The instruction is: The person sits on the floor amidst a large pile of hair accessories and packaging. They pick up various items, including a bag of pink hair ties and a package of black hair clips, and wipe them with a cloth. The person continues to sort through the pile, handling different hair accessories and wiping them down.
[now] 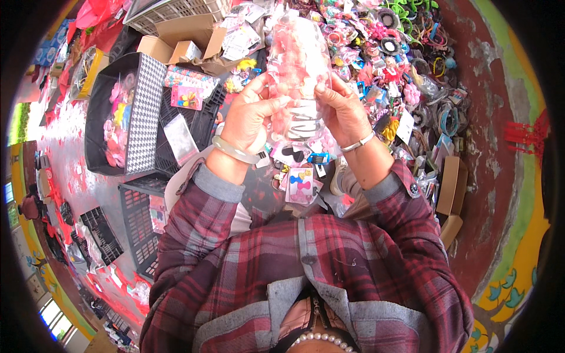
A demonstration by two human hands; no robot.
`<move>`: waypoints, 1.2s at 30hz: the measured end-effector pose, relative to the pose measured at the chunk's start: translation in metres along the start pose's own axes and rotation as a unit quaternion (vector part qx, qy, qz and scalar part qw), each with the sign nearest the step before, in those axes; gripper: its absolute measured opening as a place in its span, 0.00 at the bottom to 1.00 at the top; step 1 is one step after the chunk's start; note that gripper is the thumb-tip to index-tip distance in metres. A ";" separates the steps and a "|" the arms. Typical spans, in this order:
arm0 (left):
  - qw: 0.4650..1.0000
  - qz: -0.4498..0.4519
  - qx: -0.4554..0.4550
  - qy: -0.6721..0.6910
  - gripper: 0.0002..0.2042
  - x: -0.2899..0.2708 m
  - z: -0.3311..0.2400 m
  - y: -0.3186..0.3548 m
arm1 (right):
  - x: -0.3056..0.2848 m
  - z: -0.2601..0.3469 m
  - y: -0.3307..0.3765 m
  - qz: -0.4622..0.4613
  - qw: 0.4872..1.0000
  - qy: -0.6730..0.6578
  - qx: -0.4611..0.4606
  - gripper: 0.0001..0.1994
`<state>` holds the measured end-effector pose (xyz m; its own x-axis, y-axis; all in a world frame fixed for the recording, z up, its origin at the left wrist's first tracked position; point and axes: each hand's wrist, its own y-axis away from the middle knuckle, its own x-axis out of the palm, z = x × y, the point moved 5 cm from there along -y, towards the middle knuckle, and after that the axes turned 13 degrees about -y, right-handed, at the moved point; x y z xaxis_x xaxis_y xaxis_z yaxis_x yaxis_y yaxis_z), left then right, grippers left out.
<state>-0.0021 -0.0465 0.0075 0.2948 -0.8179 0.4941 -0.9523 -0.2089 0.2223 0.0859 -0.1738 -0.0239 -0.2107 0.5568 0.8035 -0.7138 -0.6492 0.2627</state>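
Both hands pinch one clear plastic bag of pink hair pieces (pixel 298 56), held upright in front of the chest. The left hand (pixel 250 115) has its grip pressed on the bag's left edge, thumb across the front; the right hand (pixel 340 109) pinches the right edge, fingers curled behind. A white claw clip (pixel 304 120) sits at the bag's lower front between the thumbs. Both wrists are bent upward, forearms rising from plaid sleeves — a pale bangle (pixel 234 150) on the left wrist, a silver bracelet (pixel 358 143) on the right. Room around is tight: a black houndstooth box (pixel 144 112) lies to the left, a heap of hair accessories (pixel 406 65) crowds the right and top. The bag's contents blur together, and its lower end is hidden behind the hands.
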 end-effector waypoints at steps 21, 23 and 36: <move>0.966 -0.051 0.058 0.247 0.13 -0.019 0.005 -0.016 | 0.040 0.037 0.021 0.005 0.862 0.442 -0.248 0.32; 0.966 -0.007 0.067 0.248 0.16 -0.015 -0.004 -0.013 | 0.020 0.025 0.011 -0.002 0.979 0.194 -0.065 0.35; 0.976 -0.017 0.088 0.197 0.14 -0.009 -0.017 -0.005 | 0.028 0.002 0.018 0.072 0.996 -0.017 0.051 0.23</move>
<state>0.0011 -0.0290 0.0164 0.3007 -0.5459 0.7820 -0.9301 -0.3491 0.1139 0.0692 -0.1710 0.0044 -0.2819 0.4366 0.8544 -0.6064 -0.7711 0.1939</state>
